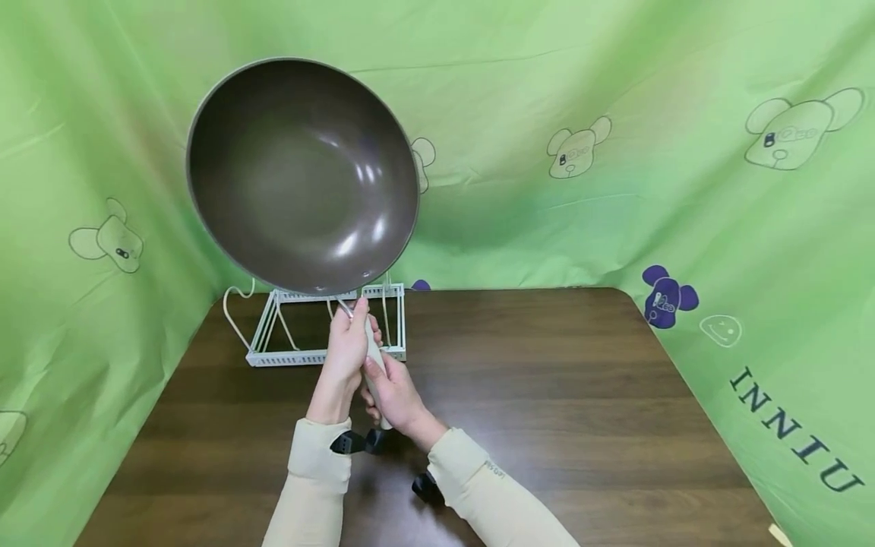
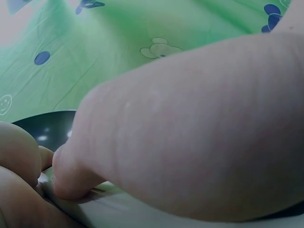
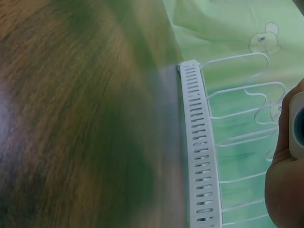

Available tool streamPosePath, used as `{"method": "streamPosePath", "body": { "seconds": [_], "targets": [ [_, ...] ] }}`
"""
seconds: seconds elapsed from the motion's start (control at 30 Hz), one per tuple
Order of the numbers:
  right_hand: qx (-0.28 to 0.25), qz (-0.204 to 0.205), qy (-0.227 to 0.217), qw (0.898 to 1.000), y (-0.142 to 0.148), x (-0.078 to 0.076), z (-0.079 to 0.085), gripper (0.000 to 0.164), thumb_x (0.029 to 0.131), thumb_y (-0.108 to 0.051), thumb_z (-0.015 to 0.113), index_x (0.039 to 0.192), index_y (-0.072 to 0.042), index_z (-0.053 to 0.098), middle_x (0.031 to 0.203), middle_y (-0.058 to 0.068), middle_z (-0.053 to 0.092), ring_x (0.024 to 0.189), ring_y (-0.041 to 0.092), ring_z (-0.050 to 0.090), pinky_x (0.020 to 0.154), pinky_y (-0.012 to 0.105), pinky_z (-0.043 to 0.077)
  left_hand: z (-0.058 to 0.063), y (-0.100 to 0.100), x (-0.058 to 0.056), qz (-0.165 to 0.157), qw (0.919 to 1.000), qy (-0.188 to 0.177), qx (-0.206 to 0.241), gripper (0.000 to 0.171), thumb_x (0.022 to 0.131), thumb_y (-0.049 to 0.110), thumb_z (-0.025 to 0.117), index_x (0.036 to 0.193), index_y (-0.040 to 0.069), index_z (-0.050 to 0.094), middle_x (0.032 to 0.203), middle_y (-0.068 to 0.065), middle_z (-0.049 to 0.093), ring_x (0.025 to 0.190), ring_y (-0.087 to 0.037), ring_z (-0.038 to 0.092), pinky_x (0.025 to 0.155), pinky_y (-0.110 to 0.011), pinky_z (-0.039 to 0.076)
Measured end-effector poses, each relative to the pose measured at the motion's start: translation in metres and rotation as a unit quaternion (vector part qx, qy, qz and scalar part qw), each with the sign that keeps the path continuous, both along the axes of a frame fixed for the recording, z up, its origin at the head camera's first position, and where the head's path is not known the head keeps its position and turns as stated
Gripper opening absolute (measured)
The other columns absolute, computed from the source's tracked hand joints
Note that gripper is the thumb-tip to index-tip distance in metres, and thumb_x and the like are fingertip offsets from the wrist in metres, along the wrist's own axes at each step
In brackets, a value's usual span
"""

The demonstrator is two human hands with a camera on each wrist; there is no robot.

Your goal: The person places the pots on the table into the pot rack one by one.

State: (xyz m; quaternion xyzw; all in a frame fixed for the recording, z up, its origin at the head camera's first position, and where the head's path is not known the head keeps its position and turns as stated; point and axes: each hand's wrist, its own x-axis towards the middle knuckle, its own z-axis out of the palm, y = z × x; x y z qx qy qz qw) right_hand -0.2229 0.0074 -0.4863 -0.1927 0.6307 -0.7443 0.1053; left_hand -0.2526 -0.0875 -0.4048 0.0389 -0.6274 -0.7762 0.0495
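Observation:
A large wok (image 1: 301,175) with a dark grey-brown inside is held up in the head view, its bowl facing the camera. Its pale handle (image 1: 374,357) slants down toward the person. My left hand (image 1: 347,346) grips the handle close to the bowl, thumb along the top. Just below it, my right hand (image 1: 395,395) wraps the handle near its end. In the left wrist view, the left hand (image 2: 190,128) hides most of the handle, and part of the wok (image 2: 47,130) shows behind it. The handle's end (image 3: 297,126) pokes out of the right hand (image 3: 287,190) in the right wrist view.
A white rack (image 1: 287,357) with slotted rails and wire loops stands at the back left of the brown wooden table (image 1: 547,410), behind and below the wok. A green printed cloth (image 1: 492,152) hangs around the table's back and sides.

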Motion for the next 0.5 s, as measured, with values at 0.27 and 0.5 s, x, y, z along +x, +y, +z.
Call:
{"method": "streamPosePath", "body": {
  "seconds": [0.27,0.5],
  "targets": [
    [-0.012,0.022,0.004,1.000,-0.0060,0.0011,-0.0011,0.042,0.109,-0.038,0.041,0.105,0.004,0.045,0.054,0.004,0.043,0.037,0.013,0.042,0.034,0.029,0.040,0.0017,-0.0064,0.0042,0.012,0.9999,-0.008,-0.003,0.022,0.110,0.025,0.039,0.102,0.006,0.046,0.075,-0.005,0.051,0.059,-0.013,0.051,0.057,-0.023,0.047],
    [-0.015,0.030,0.015,0.999,-0.0101,0.0031,-0.0022,0.042,0.109,-0.037,0.042,0.104,0.004,0.046,0.054,0.003,0.044,0.036,0.012,0.043,0.035,0.028,0.039,0.0032,-0.0093,0.0095,0.026,0.9996,-0.011,-0.009,0.019,0.110,0.024,0.040,0.104,0.007,0.046,0.075,-0.004,0.050,0.059,-0.013,0.051,0.058,-0.022,0.046]
  ]
}}
